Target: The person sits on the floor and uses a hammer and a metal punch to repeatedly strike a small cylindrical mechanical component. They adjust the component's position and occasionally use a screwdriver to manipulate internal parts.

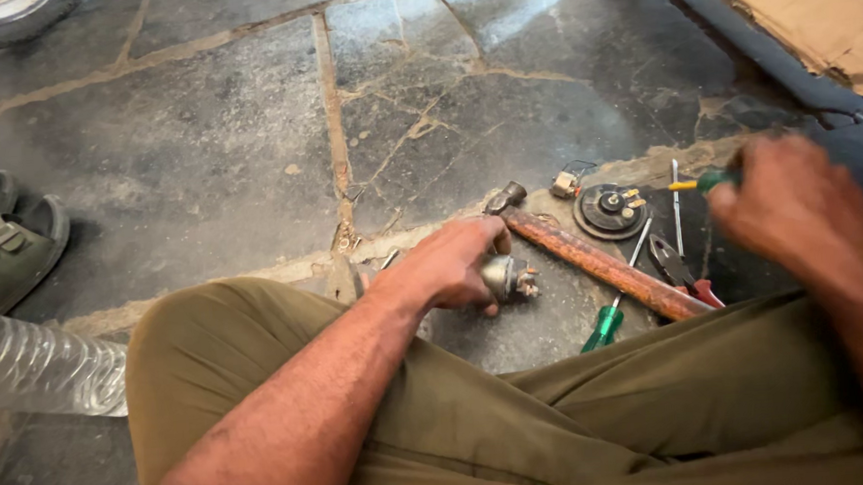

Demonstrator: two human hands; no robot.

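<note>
The small metal cylinder (505,277), grey with short terminals sticking out of its right end, lies on the stone floor (230,155) just ahead of the person's knee, its long axis running roughly left to right. The left hand (449,263) rests over it from the left, fingers curled narrowly about its body with the thumb beneath, so the terminal end points away from the palm and toward the tools. The right hand (789,204) is well apart on the right, blurred, its fingers closed on a screwdriver with a green and yellow handle (706,183) whose tip cannot be made out. Between the two hands a hammer (590,254) lies slantwise, head near the left fingers, handle reaching toward the right knee. Beyond it sit a round black disc part (608,211), a green-handled screwdriver (614,307) and red-handled pliers (681,271). Sandals (6,245) and a clear plastic bottle (34,367) lie far left.
</note>
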